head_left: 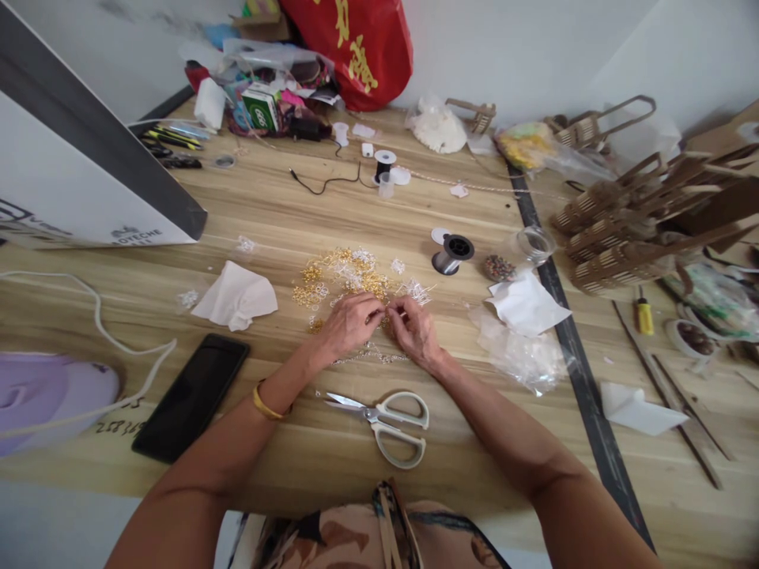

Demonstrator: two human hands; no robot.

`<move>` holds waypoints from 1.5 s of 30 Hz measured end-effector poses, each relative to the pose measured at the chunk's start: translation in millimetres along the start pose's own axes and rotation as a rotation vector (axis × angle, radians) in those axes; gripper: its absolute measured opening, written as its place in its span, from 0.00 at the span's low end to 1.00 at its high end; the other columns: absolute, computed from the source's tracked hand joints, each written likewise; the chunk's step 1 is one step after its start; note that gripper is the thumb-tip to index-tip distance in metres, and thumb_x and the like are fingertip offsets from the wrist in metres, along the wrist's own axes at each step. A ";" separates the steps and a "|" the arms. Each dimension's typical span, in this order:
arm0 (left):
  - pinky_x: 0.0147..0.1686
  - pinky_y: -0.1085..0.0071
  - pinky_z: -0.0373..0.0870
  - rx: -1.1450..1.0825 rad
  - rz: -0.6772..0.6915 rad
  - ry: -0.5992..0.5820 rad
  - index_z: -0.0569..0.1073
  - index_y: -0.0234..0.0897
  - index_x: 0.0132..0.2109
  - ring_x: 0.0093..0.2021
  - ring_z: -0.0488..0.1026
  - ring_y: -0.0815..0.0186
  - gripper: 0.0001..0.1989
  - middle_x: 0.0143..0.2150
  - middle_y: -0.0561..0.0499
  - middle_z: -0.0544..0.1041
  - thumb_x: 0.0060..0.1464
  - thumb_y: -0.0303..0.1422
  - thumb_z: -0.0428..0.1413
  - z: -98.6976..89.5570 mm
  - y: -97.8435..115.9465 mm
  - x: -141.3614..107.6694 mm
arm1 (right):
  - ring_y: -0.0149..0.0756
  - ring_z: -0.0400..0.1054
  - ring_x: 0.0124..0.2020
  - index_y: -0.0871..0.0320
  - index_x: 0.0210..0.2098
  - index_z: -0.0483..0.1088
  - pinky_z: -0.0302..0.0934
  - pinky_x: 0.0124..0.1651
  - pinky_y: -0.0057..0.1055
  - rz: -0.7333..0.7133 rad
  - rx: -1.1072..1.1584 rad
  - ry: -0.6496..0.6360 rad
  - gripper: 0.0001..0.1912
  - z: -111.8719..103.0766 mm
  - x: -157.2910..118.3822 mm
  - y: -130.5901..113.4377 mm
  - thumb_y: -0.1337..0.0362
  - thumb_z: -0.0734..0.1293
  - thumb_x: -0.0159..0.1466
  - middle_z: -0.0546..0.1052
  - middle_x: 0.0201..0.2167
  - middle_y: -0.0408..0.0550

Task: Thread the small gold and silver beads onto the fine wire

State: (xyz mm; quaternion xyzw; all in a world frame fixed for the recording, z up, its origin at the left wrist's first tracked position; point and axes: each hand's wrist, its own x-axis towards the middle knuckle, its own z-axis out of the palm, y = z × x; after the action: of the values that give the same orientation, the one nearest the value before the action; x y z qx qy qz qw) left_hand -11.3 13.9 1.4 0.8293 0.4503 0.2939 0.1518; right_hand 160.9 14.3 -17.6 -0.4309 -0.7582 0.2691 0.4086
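Pinching with left grip (pixel 356 320) and right grip (pixel 413 326), nearly touching (around what, cannot tell); having gold pieces (pixel 375 283) just beyond, toward far edge of surface (pixel 254 209), spread without long axis, nearer to left grip.

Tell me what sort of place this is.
Probably a small craft or jewellery workspace, whether at home or in a shop I can't tell. The signs are the heap of tiny gold and silver pieces, the spool and the scissors.
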 end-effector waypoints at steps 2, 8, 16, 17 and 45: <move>0.37 0.69 0.67 -0.049 -0.030 0.004 0.76 0.35 0.35 0.34 0.72 0.65 0.06 0.32 0.48 0.76 0.57 0.26 0.54 -0.2 -0.5 1.2 | 0.31 0.64 0.27 0.58 0.35 0.66 0.60 0.30 0.28 0.010 0.031 0.003 0.07 -0.4 0.1 0.7 0.62 0.59 0.67 0.72 0.29 0.46; 0.37 0.69 0.70 -0.167 -0.119 0.010 0.77 0.35 0.35 0.34 0.74 0.65 0.05 0.33 0.48 0.80 0.55 0.26 0.56 -4.1 -0.3 4.3 | 0.31 0.65 0.28 0.57 0.36 0.66 0.60 0.32 0.28 0.052 0.078 0.024 0.08 -2.2 0.4 3.7 0.61 0.59 0.67 0.72 0.29 0.45; 0.38 0.70 0.72 -0.309 -0.212 -0.008 0.79 0.33 0.41 0.34 0.76 0.66 0.09 0.36 0.46 0.81 0.53 0.27 0.55 -6.8 0.2 5.0 | 0.31 0.65 0.29 0.57 0.36 0.66 0.61 0.32 0.28 0.092 0.137 0.049 0.08 -3.7 2.1 0.3 0.61 0.60 0.67 0.72 0.29 0.45; 0.37 0.70 0.72 -0.315 -0.220 -0.012 0.79 0.33 0.40 0.33 0.76 0.66 0.10 0.35 0.46 0.81 0.52 0.26 0.55 -7.7 1.0 5.2 | 0.31 0.65 0.28 0.57 0.35 0.66 0.61 0.32 0.28 0.091 0.139 0.054 0.08 -3.8 2.0 -0.2 0.61 0.60 0.67 0.72 0.28 0.45; 0.35 0.72 0.68 -0.553 -0.228 -0.007 0.74 0.34 0.32 0.31 0.72 0.67 0.10 0.30 0.50 0.77 0.56 0.36 0.56 -7.5 3.7 7.9 | 0.28 0.62 0.24 0.57 0.33 0.65 0.60 0.27 0.27 0.183 0.426 0.196 0.16 -13.4 8.5 -4.9 0.51 0.59 0.67 0.68 0.24 0.42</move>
State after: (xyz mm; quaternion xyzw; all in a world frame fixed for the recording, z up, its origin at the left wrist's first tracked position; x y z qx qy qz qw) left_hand -10.3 18.3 12.0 0.7017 0.4429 0.3834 0.4055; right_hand 167.7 20.1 -3.6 -0.4262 -0.5991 0.4157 0.5354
